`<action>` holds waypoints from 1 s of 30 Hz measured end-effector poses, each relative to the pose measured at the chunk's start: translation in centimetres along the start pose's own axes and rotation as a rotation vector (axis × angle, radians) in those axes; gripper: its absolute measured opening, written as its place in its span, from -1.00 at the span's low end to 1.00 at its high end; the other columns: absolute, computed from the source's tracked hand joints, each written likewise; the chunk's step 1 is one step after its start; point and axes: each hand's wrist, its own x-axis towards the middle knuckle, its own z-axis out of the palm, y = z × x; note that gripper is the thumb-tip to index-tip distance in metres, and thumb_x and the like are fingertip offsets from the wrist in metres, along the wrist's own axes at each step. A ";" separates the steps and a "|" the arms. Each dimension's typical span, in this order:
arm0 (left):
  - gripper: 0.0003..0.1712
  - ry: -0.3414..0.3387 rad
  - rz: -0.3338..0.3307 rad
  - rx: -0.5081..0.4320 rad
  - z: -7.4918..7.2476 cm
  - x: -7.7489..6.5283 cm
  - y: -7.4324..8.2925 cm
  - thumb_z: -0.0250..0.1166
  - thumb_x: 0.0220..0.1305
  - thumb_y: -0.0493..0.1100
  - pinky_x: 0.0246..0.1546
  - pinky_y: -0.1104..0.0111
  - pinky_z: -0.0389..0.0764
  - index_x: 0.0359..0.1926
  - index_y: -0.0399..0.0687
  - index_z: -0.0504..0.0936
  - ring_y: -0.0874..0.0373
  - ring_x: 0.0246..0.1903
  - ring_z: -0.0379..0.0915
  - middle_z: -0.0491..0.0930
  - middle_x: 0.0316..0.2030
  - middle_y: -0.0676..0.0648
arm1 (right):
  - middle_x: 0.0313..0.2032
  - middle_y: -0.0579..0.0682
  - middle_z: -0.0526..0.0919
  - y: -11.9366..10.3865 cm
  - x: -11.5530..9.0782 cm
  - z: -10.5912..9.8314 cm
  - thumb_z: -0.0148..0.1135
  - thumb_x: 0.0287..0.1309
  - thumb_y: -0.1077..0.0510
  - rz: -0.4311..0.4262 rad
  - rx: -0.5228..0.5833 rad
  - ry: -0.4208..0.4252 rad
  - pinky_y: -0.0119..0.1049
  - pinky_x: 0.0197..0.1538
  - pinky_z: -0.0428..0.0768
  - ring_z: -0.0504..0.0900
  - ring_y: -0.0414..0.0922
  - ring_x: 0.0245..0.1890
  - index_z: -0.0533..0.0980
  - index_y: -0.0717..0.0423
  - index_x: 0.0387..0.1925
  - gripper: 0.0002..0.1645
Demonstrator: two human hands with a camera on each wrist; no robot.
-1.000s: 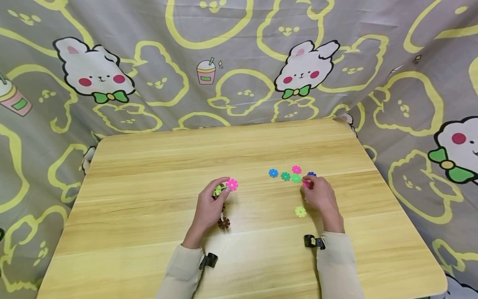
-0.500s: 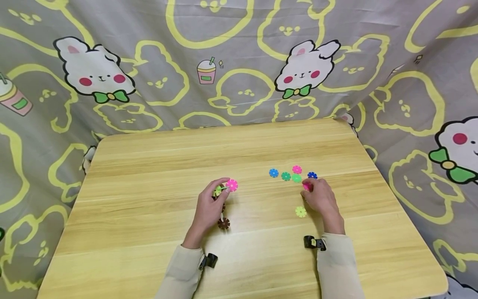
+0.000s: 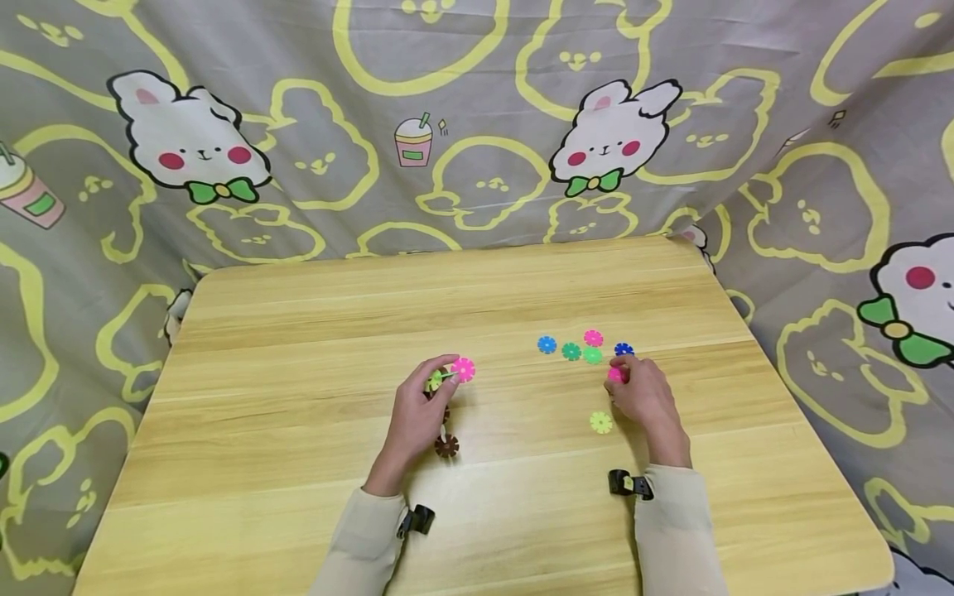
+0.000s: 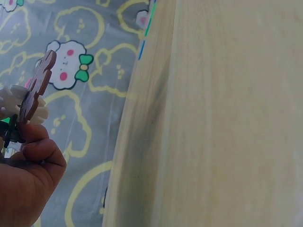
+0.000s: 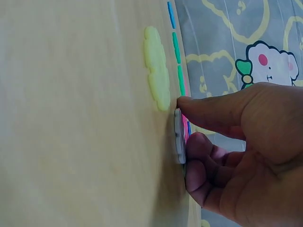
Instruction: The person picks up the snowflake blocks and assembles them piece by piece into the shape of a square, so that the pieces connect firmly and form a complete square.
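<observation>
My left hand (image 3: 421, 410) pinches a joined chain of notched interlocking plastic discs above the table. A pink disc (image 3: 463, 369) sits at its fingertips, a yellow-green disc (image 3: 434, 381) beside it, and a brown disc (image 3: 447, 445) hangs lower. A white disc (image 4: 40, 113) also shows in the left wrist view. My right hand (image 3: 644, 397) is low over the tabletop, thumb and curled fingers at the edges of a pale disc (image 5: 180, 137). Just beyond it a pink disc (image 3: 615, 375) is partly covered by the fingers.
Several loose discs lie on the wooden table (image 3: 298, 348): light blue (image 3: 547, 344), teal (image 3: 571, 352), green (image 3: 592, 355), pink (image 3: 593, 338), dark blue (image 3: 623, 350) and yellow (image 3: 600, 423). A patterned curtain (image 3: 477, 99) surrounds the table.
My right hand has drawn back slightly toward the right and nearer to me, uncovering more of the green and dark blue discs. My left hand has stayed in place with its chain.
</observation>
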 end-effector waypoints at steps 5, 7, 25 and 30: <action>-0.66 -0.001 -0.008 -0.011 0.0 0.0 0.2 0.17 0.40 -0.04 -0.66 0.45 0.31 0.16 0.18 0.55 0.38 -0.79 0.04 0.55 0.10 0.02 | -0.03 0.29 0.45 0.1 0.0 -0.3 0.17 0.28 0.14 0.020 0.004 -0.002 -0.20 -0.24 0.43 0.43 0.09 -0.16 0.39 0.23 0.24 -0.47; -0.67 0.000 -0.021 -0.012 0.0 0.0 0.5 0.17 0.40 -0.07 -0.66 0.46 0.29 0.16 0.17 0.55 0.43 -0.80 0.02 0.55 0.12 0.00 | -0.05 0.28 0.46 0.1 -0.1 -0.4 0.18 0.28 0.14 0.027 0.007 -0.004 -0.21 -0.24 0.43 0.44 0.08 -0.17 0.40 0.25 0.22 -0.48; -0.63 0.000 -0.003 -0.016 0.0 0.0 -0.2 0.16 0.40 -0.01 -0.67 0.44 0.30 0.18 0.12 0.55 0.36 -0.77 0.07 0.55 0.08 0.03 | -0.26 0.10 0.57 0.2 0.0 -0.4 0.14 0.34 0.07 -0.008 0.046 0.027 -0.31 -0.39 0.41 0.49 -0.03 -0.34 0.45 0.08 -0.03 -0.75; -0.64 0.006 -0.002 -0.002 0.0 0.0 -0.2 0.17 0.40 -0.03 -0.65 0.44 0.32 0.17 0.10 0.56 0.32 -0.73 0.11 0.56 0.03 -0.02 | -0.26 0.06 0.59 -0.3 -0.2 -0.2 0.13 0.35 0.05 -0.012 0.073 0.015 -0.28 -0.33 0.41 0.50 -0.03 -0.30 0.48 0.04 -0.04 -0.77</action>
